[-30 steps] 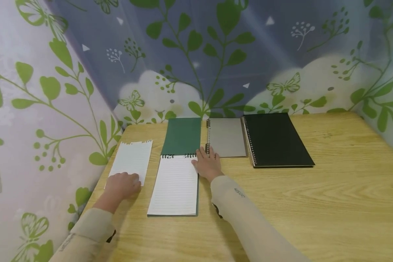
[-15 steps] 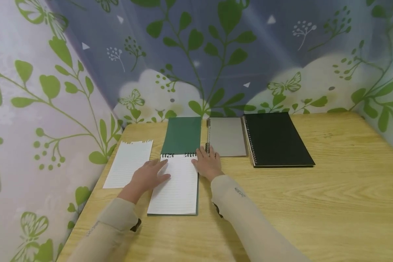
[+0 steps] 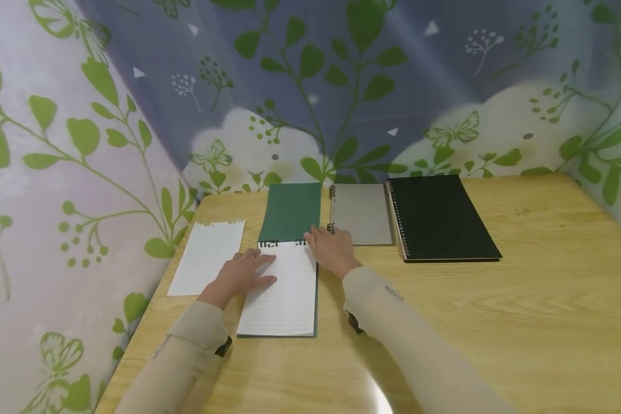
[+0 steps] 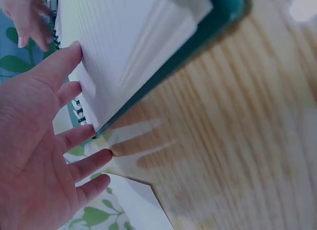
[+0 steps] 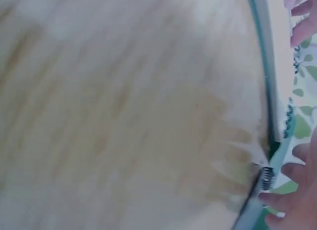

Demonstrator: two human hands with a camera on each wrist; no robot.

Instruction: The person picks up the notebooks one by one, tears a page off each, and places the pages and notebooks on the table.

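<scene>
A spiral notebook (image 3: 282, 299) lies open on the table, its green cover (image 3: 292, 211) flipped up at the back and a lined page showing. My left hand (image 3: 240, 273) rests at the page's upper left, fingers spread; the left wrist view shows the left hand's fingers (image 4: 91, 168) reaching along the notebook's edge. Near the binding's right end is my right hand (image 3: 333, 248), its fingers extended over the corner and towards the grey notebook's coil. Left of the notebook lies a loose lined sheet (image 3: 204, 259) with a ragged top edge.
A grey spiral notebook (image 3: 364, 214) and a larger black one (image 3: 445, 218) lie shut at the back, right of the green one. Patterned fabric (image 3: 310, 75) borders the wooden table (image 3: 497, 328) behind and to the left.
My left hand has left the loose sheet and come right onto the notebook's upper left. The right hand has shifted slightly left, over the binding's end.
</scene>
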